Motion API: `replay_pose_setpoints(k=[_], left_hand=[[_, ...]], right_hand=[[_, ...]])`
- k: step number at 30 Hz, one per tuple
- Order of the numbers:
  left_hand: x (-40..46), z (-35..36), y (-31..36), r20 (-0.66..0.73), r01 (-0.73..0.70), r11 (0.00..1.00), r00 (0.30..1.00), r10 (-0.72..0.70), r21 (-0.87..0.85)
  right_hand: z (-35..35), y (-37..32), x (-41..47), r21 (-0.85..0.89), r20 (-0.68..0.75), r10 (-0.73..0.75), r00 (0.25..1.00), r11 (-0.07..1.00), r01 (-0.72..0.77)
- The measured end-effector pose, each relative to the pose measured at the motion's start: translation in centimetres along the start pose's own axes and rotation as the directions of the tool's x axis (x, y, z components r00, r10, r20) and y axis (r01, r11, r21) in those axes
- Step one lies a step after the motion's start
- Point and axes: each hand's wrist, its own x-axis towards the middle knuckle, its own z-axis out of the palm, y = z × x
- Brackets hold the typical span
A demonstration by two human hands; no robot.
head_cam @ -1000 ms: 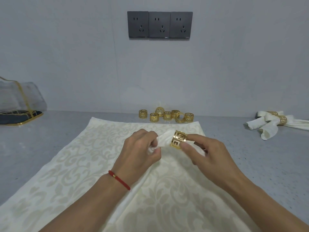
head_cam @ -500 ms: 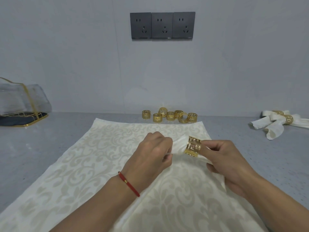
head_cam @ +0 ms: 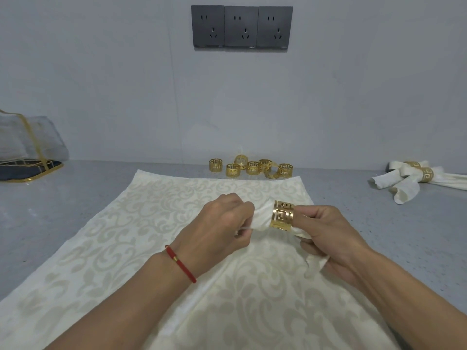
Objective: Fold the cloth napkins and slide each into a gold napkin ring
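Observation:
A cream rolled napkin (head_cam: pixel 262 217) passes through a gold napkin ring (head_cam: pixel 282 214) held above the patterned cloth. My left hand (head_cam: pixel 222 228) pinches the napkin end that sticks out left of the ring. My right hand (head_cam: pixel 331 236) holds the ring with thumb and fingers, and the napkin's other end (head_cam: pixel 316 263) trails through its palm. Several loose gold rings (head_cam: pixel 252 168) lie by the wall. Finished napkins in rings (head_cam: pixel 414 176) lie at the far right.
A large cream damask cloth (head_cam: pixel 126 248) covers the middle of the grey table (head_cam: pixel 63 203). A clear bag with gold trim (head_cam: pixel 27 147) sits on a dark tray at the far left. Dark wall sockets (head_cam: pixel 241 27) are above.
The ring and my right hand have moved right along the napkin, and my left hand has followed, pulling more napkin out of the ring's left side.

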Motion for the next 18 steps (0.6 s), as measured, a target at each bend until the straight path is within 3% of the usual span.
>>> replay_pose_setpoints(k=[5, 9, 14, 18], left_hand=[[-0.1, 0.3, -0.1, 0.019, -0.002, 0.999, 1.0, 0.003, -0.054], [-0.3, 0.3, -0.4, 0.039, 0.133, 0.973, 0.991, -0.128, -0.189], [0.0, -0.8, 0.3, 0.235, 0.355, 0.88, 0.928, -0.29, -0.315], [0.7, -1.0, 1.1, 0.359, 0.439, 0.774, 0.887, -0.291, -0.456]], right_hand=[[0.1, 0.0, -0.1, -0.006, -0.026, 0.004, 1.0, 1.0, -0.004], [0.2, 0.1, 0.2, 0.075, -0.057, -0.01, 0.998, 0.997, 0.014], [0.2, 0.4, 0.3, -0.019, -0.061, -0.1, 0.993, 0.995, 0.099], [1.2, 0.2, -0.6, -0.071, 0.043, -0.174, 0.984, 0.982, 0.177]])
